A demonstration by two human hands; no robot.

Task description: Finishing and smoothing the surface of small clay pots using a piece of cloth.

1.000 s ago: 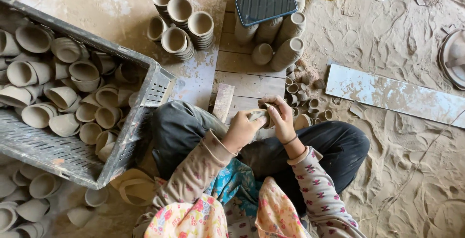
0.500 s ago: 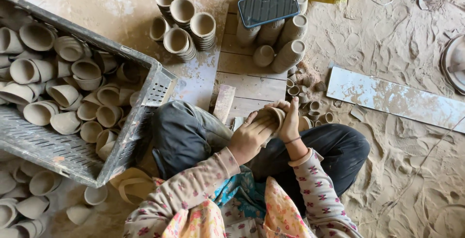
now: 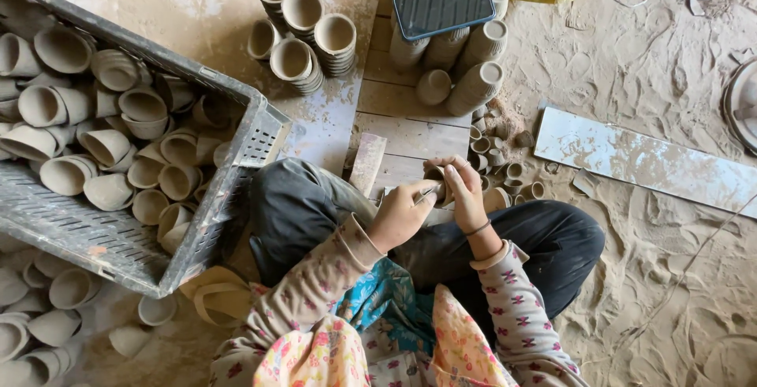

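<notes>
I sit cross-legged on a sandy floor. My right hand (image 3: 467,195) grips a small unfired clay cup (image 3: 435,176) just above my knees. My left hand (image 3: 400,215) pinches a thin pale tool (image 3: 426,194) whose tip touches the cup's side. Both hands meet over a wooden board (image 3: 394,111) in front of me. Most of the cup is hidden by my fingers.
A grey plastic crate (image 3: 236,158) of clay cups stands at my left, with loose cups (image 3: 47,328) on the floor beside it. Stacked cups (image 3: 303,28) sit ahead, and a phone (image 3: 444,5) lies on taller stacks. Tiny cups (image 3: 501,154) and a pale plank (image 3: 646,162) are at right.
Both hands stayed together over my lap, lifting slightly and then settling. The cup has turned in my right hand while the left keeps the tool against it.
</notes>
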